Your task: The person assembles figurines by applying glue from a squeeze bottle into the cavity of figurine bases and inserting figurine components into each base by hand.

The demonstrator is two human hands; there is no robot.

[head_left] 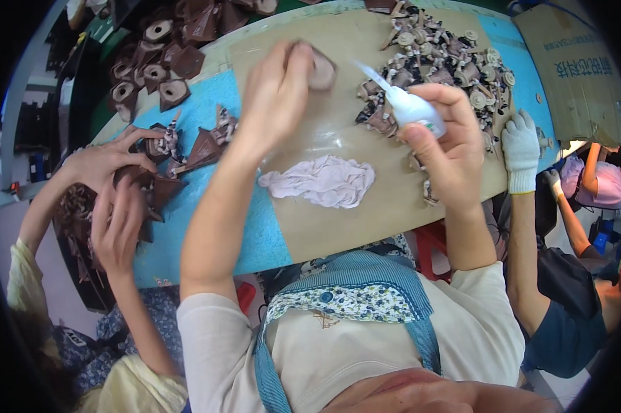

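My left hand [277, 93] is closed around a brown, angular base piece [323, 71], with its pale flat face showing beside my fingers. In my right hand [448, 151] is a white squeeze bottle [415, 112], tilted so its thin, clear nozzle points up and left toward the base piece. The nozzle tip and the base piece are apart. Below and between my hands, a crumpled whitish cloth [321, 181] lies on the brown sheet [352, 224] covering the table. Many small brown-and-cream figurines [434, 58] are heaped just beyond my right hand.
More brown bases [160, 58] are piled at the far left. Left of me, a co-worker's bare hands [111, 165] handle figurines on bases over the blue mat [255, 224]. On the right are another person's gloved hand [522, 153] and a cardboard box [575, 79].
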